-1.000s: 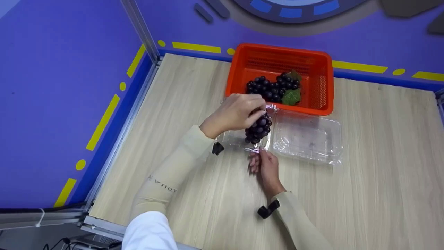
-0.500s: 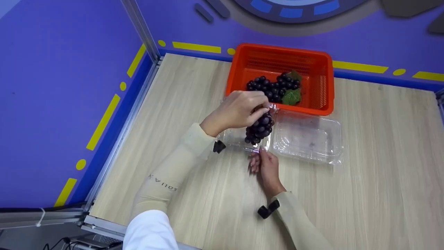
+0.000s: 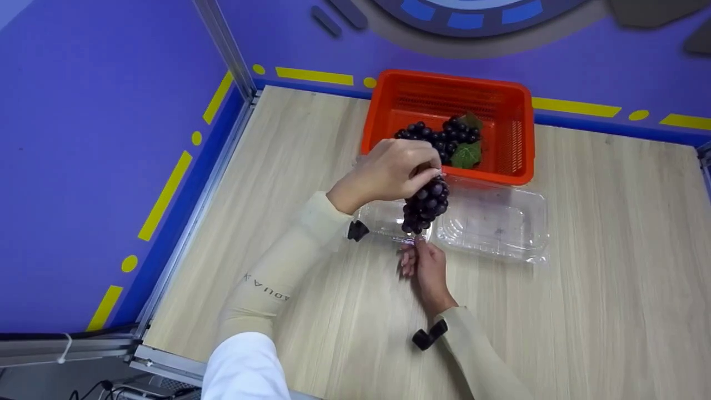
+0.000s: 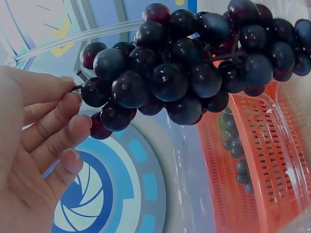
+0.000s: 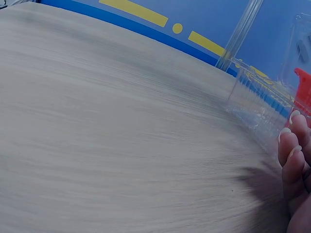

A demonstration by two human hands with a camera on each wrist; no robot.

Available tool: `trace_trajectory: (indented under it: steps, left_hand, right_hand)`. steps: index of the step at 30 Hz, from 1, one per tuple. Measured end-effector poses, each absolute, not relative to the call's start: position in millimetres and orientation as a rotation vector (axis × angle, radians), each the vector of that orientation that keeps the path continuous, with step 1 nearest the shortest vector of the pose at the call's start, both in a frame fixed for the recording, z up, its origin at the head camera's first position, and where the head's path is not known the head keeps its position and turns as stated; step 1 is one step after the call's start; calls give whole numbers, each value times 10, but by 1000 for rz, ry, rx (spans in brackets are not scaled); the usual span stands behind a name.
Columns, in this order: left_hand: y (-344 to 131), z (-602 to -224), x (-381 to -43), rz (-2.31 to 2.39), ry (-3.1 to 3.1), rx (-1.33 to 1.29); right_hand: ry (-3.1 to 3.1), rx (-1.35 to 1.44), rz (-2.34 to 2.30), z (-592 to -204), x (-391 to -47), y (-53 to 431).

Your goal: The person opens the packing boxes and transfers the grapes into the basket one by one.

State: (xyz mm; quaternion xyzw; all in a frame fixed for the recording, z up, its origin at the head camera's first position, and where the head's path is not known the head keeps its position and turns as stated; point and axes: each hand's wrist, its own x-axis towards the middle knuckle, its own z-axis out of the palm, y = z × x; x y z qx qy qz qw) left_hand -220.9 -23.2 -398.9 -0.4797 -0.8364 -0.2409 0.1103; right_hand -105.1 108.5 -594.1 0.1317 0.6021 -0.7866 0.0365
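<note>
My left hand point(image 3: 391, 169) pinches the stem of a bunch of dark grapes point(image 3: 427, 203). In the left wrist view, thumb and fingertips meet at the stem's end, and the bunch point(image 4: 165, 77) stretches off to the right. The grapes hang over a clear plastic clamshell box point(image 3: 491, 222), which lies unfolded with two halves side by side; its left half is partly hidden by hand and fruit. At the near edge of that half, my right hand point(image 3: 430, 272) holds the rim by the thumb, other fingers curled. The right wrist view catches only fingertips point(image 5: 294, 150) beside the clear wall.
Directly behind the box stands an orange-red basket point(image 3: 525, 128) with more dark grapes point(image 3: 458, 130) and a green leaf point(image 3: 466, 155) inside. Blue panels point(image 3: 111, 139) close off the wooden table point(image 3: 611, 266) at the left and back.
The left hand has risen slightly and shifted right with the grapes, so more of the box's left half shows. My right hand and the box have stayed put.
</note>
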Motion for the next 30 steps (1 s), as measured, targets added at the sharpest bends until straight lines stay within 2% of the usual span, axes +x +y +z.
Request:
trace_trajectory:
  steps: [23,30]
  left_hand:
    - [100,-3841,-2331,-715,-2492,-1461]
    - [173,-3829,-2355,-728,-2526,-1457]
  right_hand:
    - [1848,398,-2386,-5940,-1053,1106]
    - [1837,410,-2379,-6096,-1099,1127]
